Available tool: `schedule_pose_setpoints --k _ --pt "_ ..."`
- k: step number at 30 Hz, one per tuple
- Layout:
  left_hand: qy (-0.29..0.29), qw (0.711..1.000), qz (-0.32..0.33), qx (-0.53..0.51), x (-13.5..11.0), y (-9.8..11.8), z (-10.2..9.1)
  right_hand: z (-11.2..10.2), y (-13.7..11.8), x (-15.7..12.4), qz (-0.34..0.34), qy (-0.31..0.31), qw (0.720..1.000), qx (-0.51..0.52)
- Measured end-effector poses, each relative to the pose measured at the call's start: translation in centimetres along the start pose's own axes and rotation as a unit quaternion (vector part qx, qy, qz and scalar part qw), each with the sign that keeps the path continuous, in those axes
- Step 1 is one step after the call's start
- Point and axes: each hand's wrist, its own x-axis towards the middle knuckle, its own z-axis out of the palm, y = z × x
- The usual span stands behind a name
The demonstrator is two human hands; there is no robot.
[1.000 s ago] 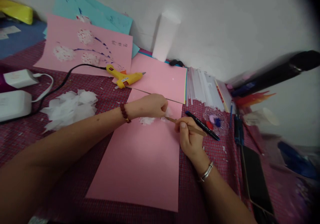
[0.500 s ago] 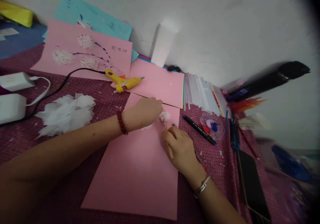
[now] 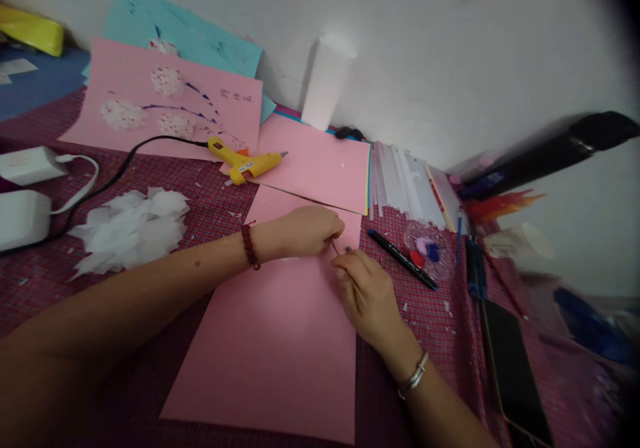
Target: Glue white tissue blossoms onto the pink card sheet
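A pink paper sheet (image 3: 280,341) lies in front of me on the red checked tablecloth (image 3: 210,195). My left hand (image 3: 305,229) rests closed near the sheet's top edge, its fingers pressed down over something small and white that is now hidden. My right hand (image 3: 367,295) is closed round a thin wooden stick (image 3: 334,247), whose tip points up at the left fingers. Both hands nearly touch.
A yellow glue gun (image 3: 245,161) with a black cord lies behind. White tissue scraps (image 3: 130,225) are heaped at left by white adapters (image 3: 20,215). More pink sheets (image 3: 320,161), a black marker (image 3: 403,259), a paint dish (image 3: 427,248) and a phone (image 3: 515,368) sit at right.
My right hand swung the stick from pointing left to pointing up and moved onto the pink sheet. My left hand has come down over the white tuft, hiding it.
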Motion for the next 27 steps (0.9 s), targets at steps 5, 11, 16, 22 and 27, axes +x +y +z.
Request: schedule_pose_setpoints --k 5,11,16,22,27 --pt "0.001 1.0 0.01 -0.01 0.2 -0.4 0.0 -0.3 0.6 0.0 0.014 0.014 0.999 0.043" --pt "0.005 1.0 -0.003 0.007 0.4 -0.2 0.1 -0.6 1.1 -0.1 0.011 0.011 0.998 0.058" --pt "0.004 1.0 0.021 0.012 0.4 0.2 -0.1 -1.1 1.2 0.0 -0.02 0.036 0.999 0.032" --pt "0.021 0.997 0.04 0.064 0.6 0.0 0.0 -3.8 -0.7 -0.3 -0.026 0.105 0.993 0.04" --pt "0.0 0.999 0.015 -0.029 0.3 -0.5 -1.3 -4.2 -0.4 -0.3 0.071 0.168 0.975 0.127"
